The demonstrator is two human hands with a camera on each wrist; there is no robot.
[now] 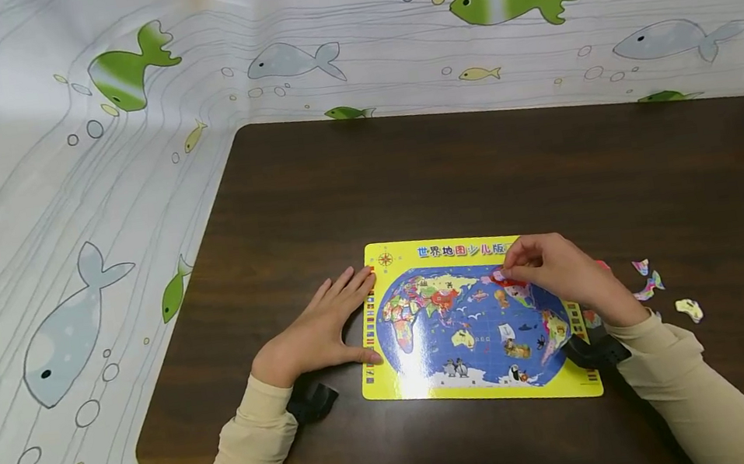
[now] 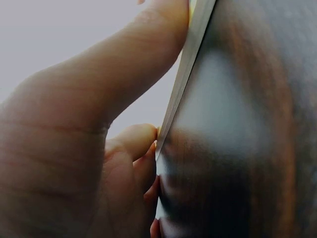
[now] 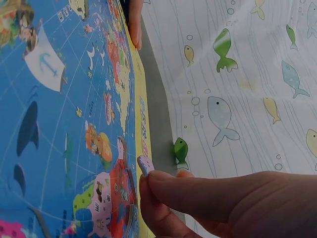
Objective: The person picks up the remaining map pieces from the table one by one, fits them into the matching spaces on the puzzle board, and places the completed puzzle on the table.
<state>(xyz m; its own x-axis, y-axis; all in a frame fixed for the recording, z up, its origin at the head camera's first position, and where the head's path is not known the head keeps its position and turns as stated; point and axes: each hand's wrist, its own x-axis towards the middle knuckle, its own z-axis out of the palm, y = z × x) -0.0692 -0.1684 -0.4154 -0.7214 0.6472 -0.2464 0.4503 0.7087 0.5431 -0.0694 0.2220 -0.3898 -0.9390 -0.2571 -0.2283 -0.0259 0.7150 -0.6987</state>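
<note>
A world map puzzle board (image 1: 485, 397) with a yellow border and blue oceans lies on the dark wooden table. My left hand (image 1: 318, 337) rests along its left edge, fingers spread, fingertips and thumb on the border. From the left wrist view, the thumb (image 2: 148, 39) meets the board's thin edge (image 2: 181, 84). Over the upper right of the map, my right hand (image 1: 557, 270) pinches a small pinkish-purple puzzle piece (image 3: 145, 164) between thumb and fingertips. Just below it, the red and pink North America area (image 3: 119, 198) shows raised piece edges around a recess.
Several loose puzzle pieces lie right of the board, among them a cream one (image 1: 690, 311) and a curved multicoloured one (image 1: 649, 286). Some are partly hidden behind the right wrist. A fish-patterned cloth (image 1: 393, 72) hangs behind and left of the table (image 1: 477, 171).
</note>
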